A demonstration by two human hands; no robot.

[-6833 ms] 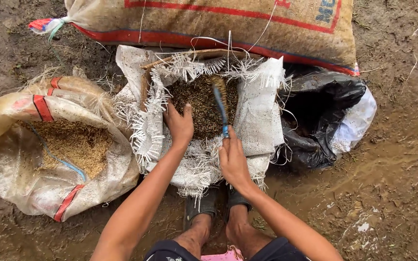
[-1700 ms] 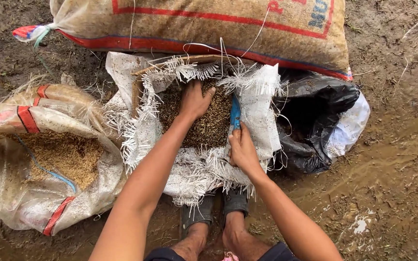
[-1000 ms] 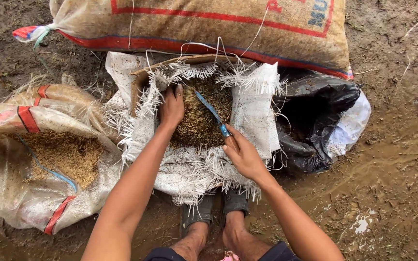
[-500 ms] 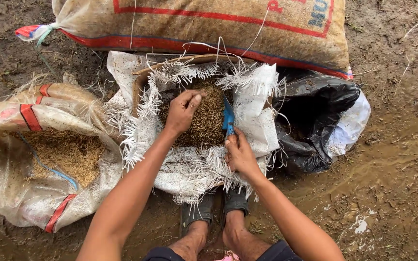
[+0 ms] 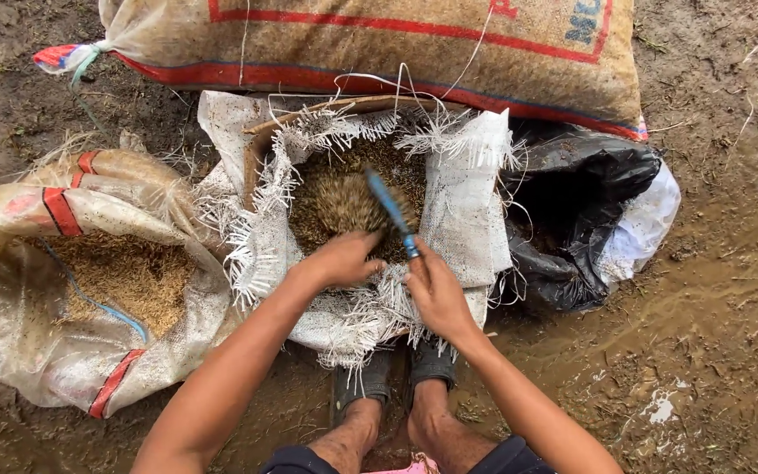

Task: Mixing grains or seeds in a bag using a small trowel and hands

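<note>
Risk: husk mix may spill over the frayed white sack rim onto the mud if it is stirred hard
Left hand: fingers loosely curled, resting at the sack's near edge, seemingly empty
Right hand: fingers closed round the blue tool, its blade over the sack's mix

Both arms are bare from wrist to upper arm, with no sleeves, watch or rings showing on the left hand or the right hand. Dark shorts cover the thighs, with a strip of pink cloth between them. The feet wear dark open rubber sandals.
</note>
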